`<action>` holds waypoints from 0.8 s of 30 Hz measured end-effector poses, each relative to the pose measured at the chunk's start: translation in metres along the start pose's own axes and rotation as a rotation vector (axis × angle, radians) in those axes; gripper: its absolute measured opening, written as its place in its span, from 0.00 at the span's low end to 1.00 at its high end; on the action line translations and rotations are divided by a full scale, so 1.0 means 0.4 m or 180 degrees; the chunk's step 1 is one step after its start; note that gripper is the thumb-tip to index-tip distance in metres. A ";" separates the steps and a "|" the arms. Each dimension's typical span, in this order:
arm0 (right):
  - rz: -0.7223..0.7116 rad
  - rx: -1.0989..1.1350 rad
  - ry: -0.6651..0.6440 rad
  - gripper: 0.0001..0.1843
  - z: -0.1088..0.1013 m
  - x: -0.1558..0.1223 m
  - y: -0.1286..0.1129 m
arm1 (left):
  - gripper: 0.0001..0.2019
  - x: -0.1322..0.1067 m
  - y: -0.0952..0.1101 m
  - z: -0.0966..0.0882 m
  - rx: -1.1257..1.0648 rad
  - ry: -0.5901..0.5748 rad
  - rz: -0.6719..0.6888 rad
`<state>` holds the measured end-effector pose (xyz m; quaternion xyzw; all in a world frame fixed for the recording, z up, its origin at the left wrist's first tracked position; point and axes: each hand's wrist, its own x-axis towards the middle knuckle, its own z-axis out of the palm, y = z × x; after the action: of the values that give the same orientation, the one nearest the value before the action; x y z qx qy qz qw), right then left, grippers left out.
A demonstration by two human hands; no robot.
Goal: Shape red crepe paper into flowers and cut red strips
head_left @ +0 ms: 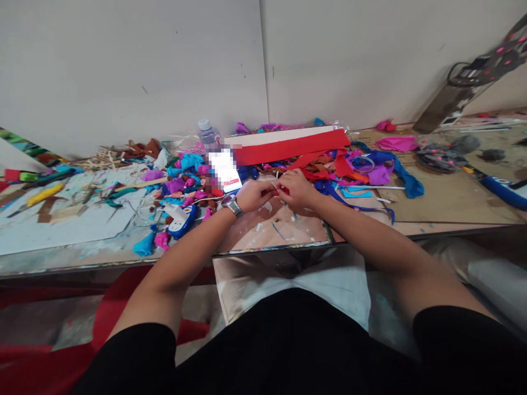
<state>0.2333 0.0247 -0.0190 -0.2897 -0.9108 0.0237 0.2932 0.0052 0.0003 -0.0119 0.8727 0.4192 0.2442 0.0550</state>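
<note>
A yellow knife [44,194] lies near the left end of the tabletop [263,235]. Near the front edge's middle, the left hand [256,195], its fingers' grip impossible to tell, meets a small red cloth [284,191] pinched by the right hand's [298,189] fingers. Pink fabric [397,144] lies farther right.

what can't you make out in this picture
In the head view:
- Red piece at the hands: its shape and which fingers grip it, hidden by the left hand and right hand.
- Phone screen: unreadable, washed out by glare and partly pixelated.
- Bottle: lower part hidden by pixelation.
- Blue handle: its far end cut off by the right edge.
</note>
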 end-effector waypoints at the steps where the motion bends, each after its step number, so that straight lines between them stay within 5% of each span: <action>1: 0.0017 -0.0003 -0.0016 0.06 0.001 0.001 0.000 | 0.13 0.000 0.001 -0.002 0.0056 -0.0007 0.0027; 24: 0.0193 0.0074 -0.0012 0.08 -0.003 0.002 0.013 | 0.10 0.003 0.001 -0.003 -0.0207 -0.0194 -0.0199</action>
<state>0.2363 0.0294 -0.0186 -0.3137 -0.9018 0.0437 0.2940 0.0055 0.0010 -0.0102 0.8639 0.4363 0.2291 0.1038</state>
